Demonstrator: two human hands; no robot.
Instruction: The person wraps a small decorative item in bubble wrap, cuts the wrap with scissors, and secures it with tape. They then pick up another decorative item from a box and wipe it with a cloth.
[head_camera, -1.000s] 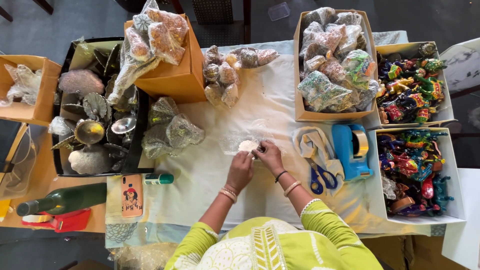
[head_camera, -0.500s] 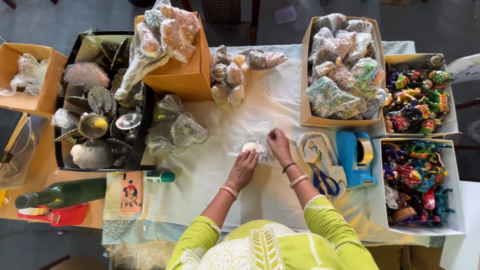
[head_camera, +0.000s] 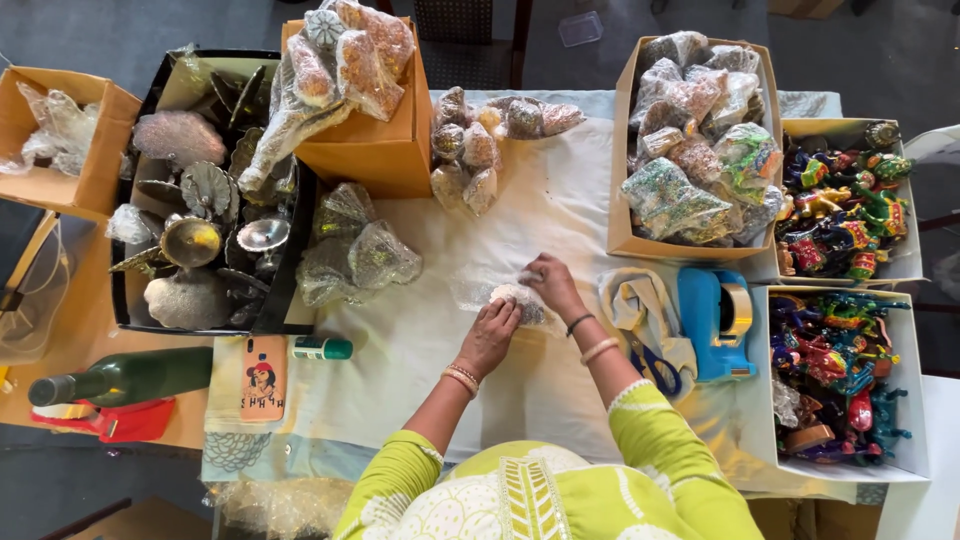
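My left hand (head_camera: 491, 331) and my right hand (head_camera: 551, 284) both grip a small glittery ornament in a clear plastic bag (head_camera: 512, 296) on the white cloth (head_camera: 420, 340) at the table's middle. The left hand pinches the item from below, the right one holds the bag's upper right edge. The ornament is mostly hidden by my fingers and the crinkled plastic.
Bagged shells (head_camera: 352, 254) and a pile of wrapped ornaments (head_camera: 480, 150) lie behind. Cardboard boxes (head_camera: 690, 140), trays of colourful figurines (head_camera: 835, 380), a blue tape dispenser (head_camera: 712, 318), scissors (head_camera: 655, 362), a black tray of metal shells (head_camera: 200, 230), a green bottle (head_camera: 125, 375) and a phone (head_camera: 262, 378) surround me.
Both hands stay on the bagged ornament; the right hand has shifted slightly to the bag's upper edge. The view has drifted a little.
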